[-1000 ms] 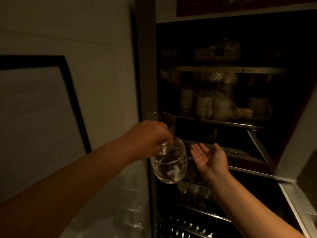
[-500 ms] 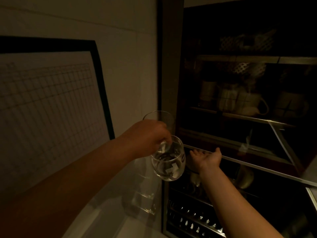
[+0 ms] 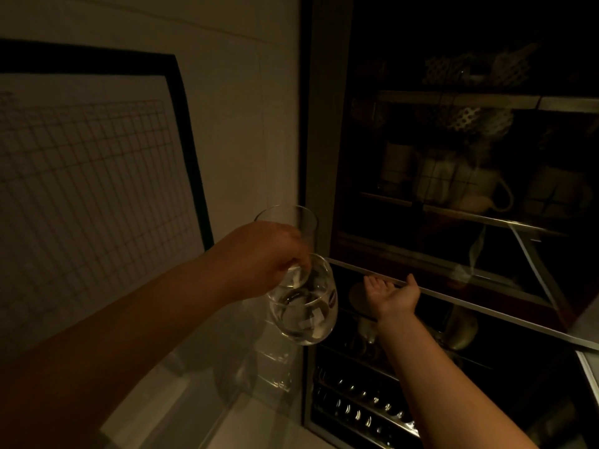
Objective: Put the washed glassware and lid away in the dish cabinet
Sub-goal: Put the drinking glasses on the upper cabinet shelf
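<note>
Scanning from the left, we see a black-framed sheet with a grid [image 3: 87,196] hanging on the pale wall, dim in the low light. Next comes the left hand [image 3: 259,254], fingers curled down into the mouths of 2 clear glasses and pinching their rims together — the tall straight glass [image 3: 291,218] stands behind the knuckles, while the rounded stemless glass [image 3: 304,312] hangs tilted below the fingers, a small label showing on its side. Both are held in the air just in front of the left edge of the dish cabinet [image 3: 327,131], not yet inside it. Below them a faint reflection of glassware shows on the pale surface. To the right, the right hand [image 3: 392,293] lies palm up with its fingers stretched out, their tips hidden under the front edge of the metal shelf rail [image 3: 453,296]; it holds nothing. Farther right, behind that rail, pale mugs [image 3: 470,186] stand on an upper shelf — the lower racks are too dark for us to read.
</note>
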Demonstrator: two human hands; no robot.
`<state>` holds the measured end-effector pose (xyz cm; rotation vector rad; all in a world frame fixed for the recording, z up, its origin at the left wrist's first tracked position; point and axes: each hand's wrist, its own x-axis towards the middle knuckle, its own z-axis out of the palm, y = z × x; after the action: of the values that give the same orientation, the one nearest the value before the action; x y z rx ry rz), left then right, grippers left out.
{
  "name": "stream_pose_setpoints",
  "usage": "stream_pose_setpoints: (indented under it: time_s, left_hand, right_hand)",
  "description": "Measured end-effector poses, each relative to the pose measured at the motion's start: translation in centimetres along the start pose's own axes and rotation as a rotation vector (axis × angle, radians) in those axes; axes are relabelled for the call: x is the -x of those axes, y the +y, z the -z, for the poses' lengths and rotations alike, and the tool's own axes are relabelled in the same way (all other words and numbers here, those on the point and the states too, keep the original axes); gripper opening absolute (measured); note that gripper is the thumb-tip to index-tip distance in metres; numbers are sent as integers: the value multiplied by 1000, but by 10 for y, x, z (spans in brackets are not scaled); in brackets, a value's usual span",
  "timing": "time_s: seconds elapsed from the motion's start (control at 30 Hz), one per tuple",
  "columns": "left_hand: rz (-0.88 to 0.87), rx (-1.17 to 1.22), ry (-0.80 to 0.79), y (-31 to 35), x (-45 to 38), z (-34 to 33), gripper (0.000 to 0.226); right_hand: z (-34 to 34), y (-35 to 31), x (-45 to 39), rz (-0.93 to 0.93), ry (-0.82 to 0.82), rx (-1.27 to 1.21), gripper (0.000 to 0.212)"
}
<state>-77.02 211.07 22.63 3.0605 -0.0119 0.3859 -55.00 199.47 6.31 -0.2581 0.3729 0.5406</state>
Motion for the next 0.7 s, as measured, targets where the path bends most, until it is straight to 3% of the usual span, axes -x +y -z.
stream_pose_setpoints:
  time_s: [0.3,0.5,0.7]
  left_hand:
    - [27,-1,32,1,24,13,24]
    - [42,-2,36,1,34,14,22]
    - [59,-30,1,6,51,15,23]
  right_hand:
    - [-9,-2,13,16,24,74,86]
    - [-7,15,31,92,96,384,81]
    - [-3,11,54,104,146,475,77]
